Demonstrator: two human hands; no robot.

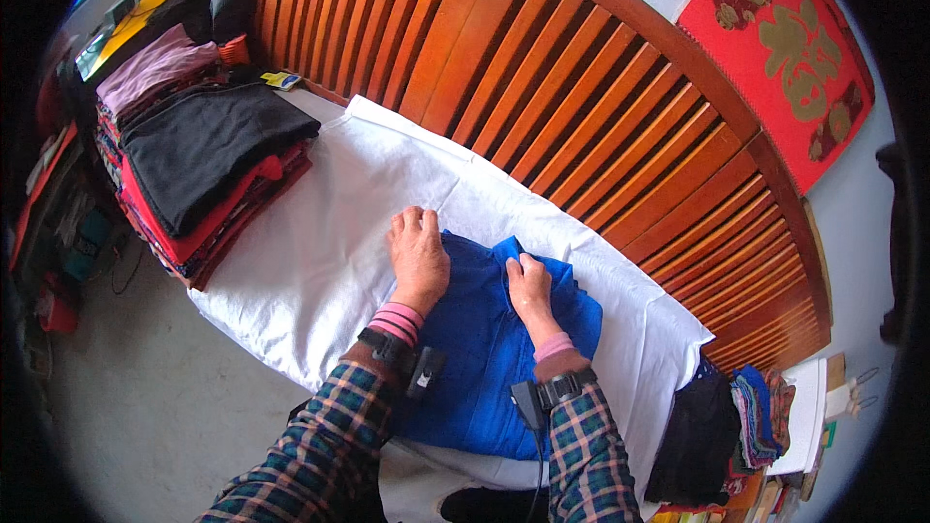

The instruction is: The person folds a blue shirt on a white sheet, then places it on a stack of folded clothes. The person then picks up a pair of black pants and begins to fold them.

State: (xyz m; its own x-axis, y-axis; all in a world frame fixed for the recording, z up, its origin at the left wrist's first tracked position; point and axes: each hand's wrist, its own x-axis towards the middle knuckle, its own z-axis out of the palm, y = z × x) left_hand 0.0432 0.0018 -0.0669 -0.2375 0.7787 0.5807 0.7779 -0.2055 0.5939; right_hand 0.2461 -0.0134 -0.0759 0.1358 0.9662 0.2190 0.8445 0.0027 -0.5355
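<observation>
A blue cloth garment [476, 385], partly folded, lies on a white sheet [320, 232] in front of me. My right hand [530, 289] pinches a raised fold of the blue cloth near its far edge, thumb and fingers closed on it. At the garment's far left corner is my left hand [419, 258], its fingers bent down. Its fingertips are hidden, so I cannot tell whether cloth is between them. Both wrists wear black straps with small devices, and a cable hangs from the right one.
A tall stack of folded clothes [218, 152], black trousers on top, stands at the left. More folded clothes [690, 436] lie at the right end. A slatted wooden headboard [581, 109] rises along the far side. Grey floor [174, 363] shows at lower left.
</observation>
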